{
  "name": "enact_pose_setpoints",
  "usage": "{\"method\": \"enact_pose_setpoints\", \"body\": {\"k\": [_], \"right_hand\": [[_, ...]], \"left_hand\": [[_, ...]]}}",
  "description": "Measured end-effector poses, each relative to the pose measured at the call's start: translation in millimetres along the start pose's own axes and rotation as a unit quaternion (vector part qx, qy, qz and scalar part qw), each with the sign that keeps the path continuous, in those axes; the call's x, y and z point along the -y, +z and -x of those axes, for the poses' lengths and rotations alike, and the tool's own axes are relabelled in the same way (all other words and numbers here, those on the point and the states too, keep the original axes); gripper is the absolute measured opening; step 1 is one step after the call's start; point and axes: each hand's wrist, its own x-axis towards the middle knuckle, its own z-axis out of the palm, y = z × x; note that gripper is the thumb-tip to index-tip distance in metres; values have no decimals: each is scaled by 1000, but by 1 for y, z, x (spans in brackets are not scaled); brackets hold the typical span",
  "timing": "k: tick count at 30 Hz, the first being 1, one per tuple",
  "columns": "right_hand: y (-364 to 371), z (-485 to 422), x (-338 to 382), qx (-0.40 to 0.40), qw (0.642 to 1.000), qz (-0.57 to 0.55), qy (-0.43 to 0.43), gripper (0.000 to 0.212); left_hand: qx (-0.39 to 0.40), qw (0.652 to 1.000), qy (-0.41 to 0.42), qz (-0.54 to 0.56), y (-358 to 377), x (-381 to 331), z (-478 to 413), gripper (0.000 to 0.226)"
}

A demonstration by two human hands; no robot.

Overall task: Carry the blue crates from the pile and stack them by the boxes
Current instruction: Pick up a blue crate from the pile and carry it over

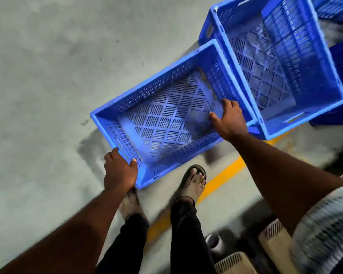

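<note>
Step in hand: carry phase. The crate (166,119) appears held off the floor (48,76), tilted, between both hands. The left hand (120,171) grips the near short rim, fingers curled over the edge. The right hand (229,120) grips the opposite rim, thumb inside the wall. The crate's far corner sits just beside a second crate (275,62), with more blue crates behind it. Whether that group is the pile or the new stack cannot be told. The next move probably calls for keeping the rim clear of that neighbour before any swing. Open floor lies to the left; a yellow line (222,178), the person's feet and the boxes (273,240) crowd the near right.
</note>
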Motion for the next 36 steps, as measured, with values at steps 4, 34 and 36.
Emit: {"method": "enact_pose_setpoints", "body": {"k": [4, 34, 36], "right_hand": [[5, -35, -8, -50, 998, 29, 23, 72], [46, -63, -29, -132, 981, -141, -15, 70], [44, -57, -32, -126, 982, -143, -11, 65]], "left_hand": [[15, 998, -53, 6, 19, 7, -24, 88], [-67, 997, 6, 31, -26, 47, -137, 82], [-79, 993, -47, 69, -26, 46, -136, 74]]}}
